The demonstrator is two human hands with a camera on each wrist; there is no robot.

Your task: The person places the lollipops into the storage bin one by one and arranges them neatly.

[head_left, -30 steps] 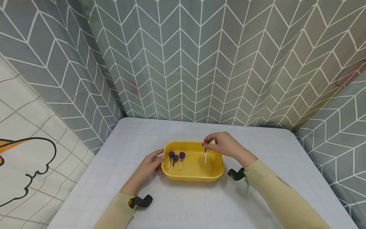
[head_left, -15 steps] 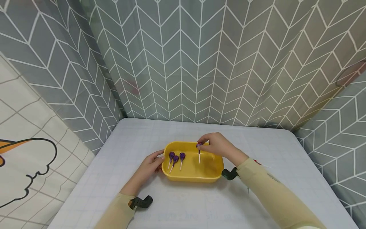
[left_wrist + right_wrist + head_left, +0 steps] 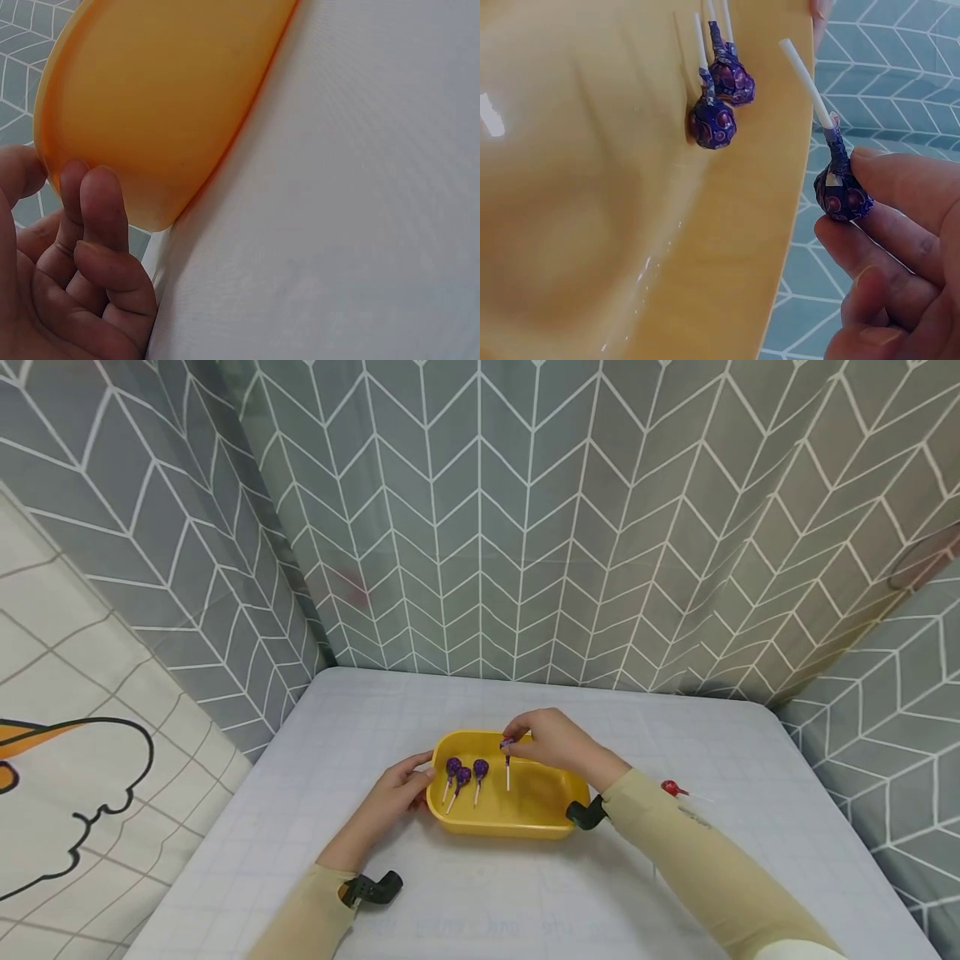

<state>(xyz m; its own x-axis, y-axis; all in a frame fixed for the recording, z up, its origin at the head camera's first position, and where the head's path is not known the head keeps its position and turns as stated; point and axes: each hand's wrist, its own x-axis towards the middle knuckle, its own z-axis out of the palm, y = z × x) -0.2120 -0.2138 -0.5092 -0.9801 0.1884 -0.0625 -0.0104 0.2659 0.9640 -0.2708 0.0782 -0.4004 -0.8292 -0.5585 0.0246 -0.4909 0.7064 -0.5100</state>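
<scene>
A shallow yellow plastic tray [image 3: 517, 828] stands on the white table. My left hand [image 3: 395, 787] holds it at its left end, with the thumb at the rim and curled fingers against the outer wall [image 3: 165, 82]. Over the tray's back middle, my right hand [image 3: 558, 742] pinches a purple-wrapped lollipop [image 3: 844, 196] by its round head, between thumb and fingers. Its white stick hangs downward in the head view. Several more purple lollipops [image 3: 480, 767] lie in the tray's left part, heads toward the back and sticks toward the front.
A red lollipop [image 3: 670, 787] lies on the table [image 3: 480, 893] to the right of the tray, beside the right sleeve [image 3: 697, 852]. Below that sleeve a thin white stick shows, mostly hidden. Patterned grey curtains [image 3: 510, 527] hang behind the table.
My right hand has moved left over the tray with the purple lollipop. The red lollipop has come into view from behind the right forearm. My left hand stays on the tray.
</scene>
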